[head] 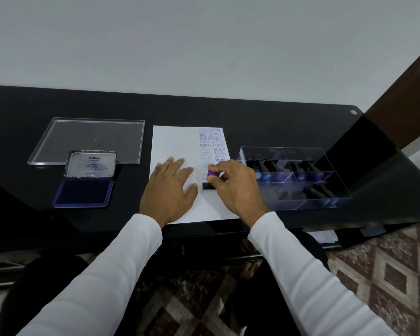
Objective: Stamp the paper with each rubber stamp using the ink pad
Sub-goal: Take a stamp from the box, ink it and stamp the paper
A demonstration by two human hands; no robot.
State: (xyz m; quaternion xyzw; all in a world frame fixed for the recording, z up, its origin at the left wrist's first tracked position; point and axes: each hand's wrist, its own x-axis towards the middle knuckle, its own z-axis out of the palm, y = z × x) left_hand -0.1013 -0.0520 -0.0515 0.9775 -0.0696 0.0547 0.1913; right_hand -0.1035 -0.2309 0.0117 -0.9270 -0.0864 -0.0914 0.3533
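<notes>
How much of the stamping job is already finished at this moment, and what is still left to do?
Done: the paper already carries many blue prints down its right side, such as SAMPLE and AIR MAIL. In hand: the right hand presses a stamp onto the paper, while the left hand lies flat on it. Left: more stamps lie in the box; which are used I cannot tell. The ink pad lies open.

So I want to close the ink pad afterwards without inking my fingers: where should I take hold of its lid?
Probably by the lid's far top edge, coming from behind. It stands tilted open, hinged along its lower edge to the purple pad tray, so that free edge swings forward and down, and your fingers stay off the inked surface. Its side rims would work too.
</notes>
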